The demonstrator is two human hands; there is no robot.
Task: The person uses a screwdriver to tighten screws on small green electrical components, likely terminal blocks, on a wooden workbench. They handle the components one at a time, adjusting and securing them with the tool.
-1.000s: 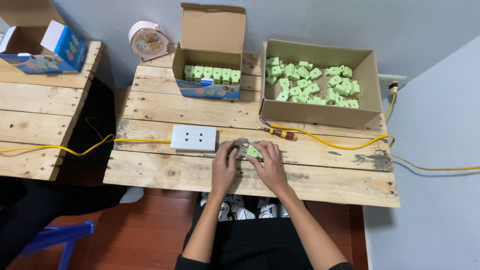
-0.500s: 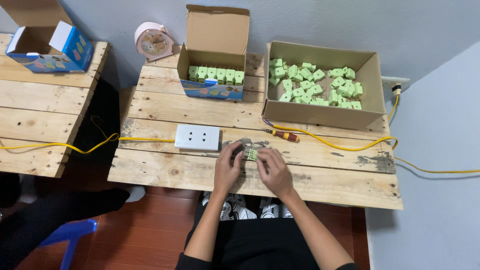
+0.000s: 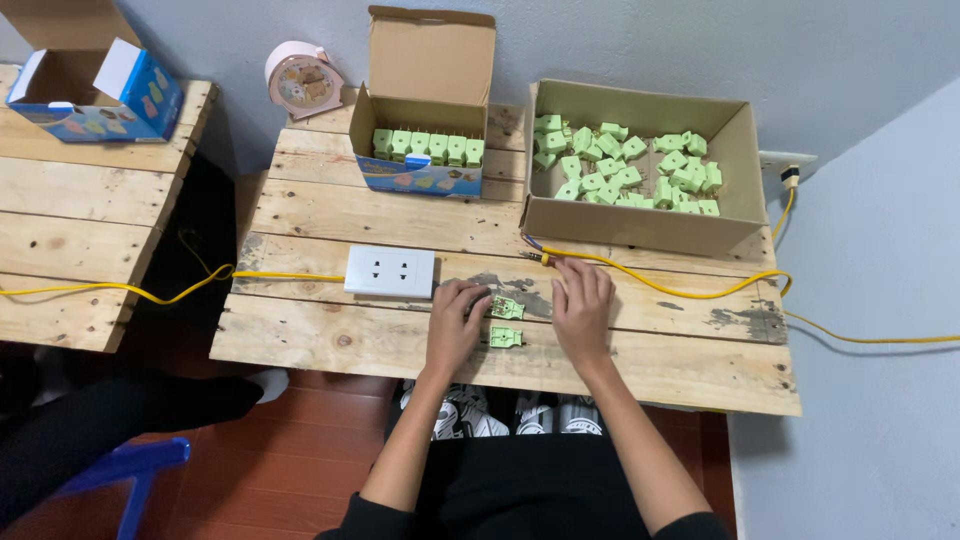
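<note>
Both hands rest palm down on the near planks of a wooden pallet table (image 3: 330,350). The left hand (image 3: 456,322) lies flat with its fingers spread, its fingertips touching a small green plug part (image 3: 507,306) that sits on the wood; it grips nothing. A second green plug part (image 3: 505,337) lies just nearer, between the two hands, untouched by either. The right hand (image 3: 583,305) is also flat and released, fingers pointing away toward a yellow-handled screwdriver (image 3: 542,257) just beyond its fingertips; whether they touch it cannot be told. Left of the left hand sits a white socket plate (image 3: 390,271), joined to a yellow cable (image 3: 140,292) that runs off to the left across a second pallet table (image 3: 70,220). Another yellow cable (image 3: 700,293) runs right toward a wall outlet (image 3: 786,164). At the far right of the table, a wide cardboard box (image 3: 640,225) holds a loose heap of green plugs (image 3: 620,172). To its left a small open carton (image 3: 425,180) holds a neat row of green plugs (image 3: 428,145). A pink alarm clock (image 3: 302,80) stands at the far left corner, and a blue and white open carton (image 3: 95,95) sits on the second table.
</note>
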